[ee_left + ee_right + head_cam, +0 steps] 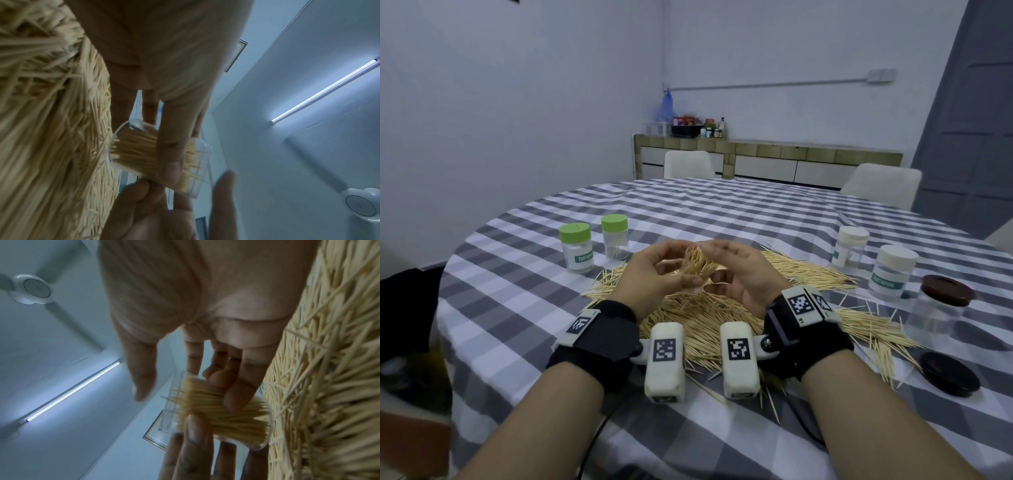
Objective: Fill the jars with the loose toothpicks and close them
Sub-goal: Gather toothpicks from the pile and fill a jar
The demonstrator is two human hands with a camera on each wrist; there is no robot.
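Nearest my view sit the two white wrist cameras (665, 361), low over the heap of loose toothpicks (698, 315) on the checked tablecloth (517, 308). My left hand (654, 274) holds a clear jar (156, 151) lifted above the heap, thumb and fingers curled round its wall, a bundle of toothpicks (697, 262) sticking out of its mouth. My right hand (743, 274) has its fingers laid against that bundle, thumb apart; whether it truly pinches I cannot tell. I would keep the jar tipped and tap the sticks parallel so none splay over the rim, or the lid will not seat. To the left stand two green-lidded jars (575, 248); to the right two white-lidded jars (892, 270), an open jar with a brown lid resting on it (945, 294), and a loose dark lid (948, 373). Stray sticks lie around those.
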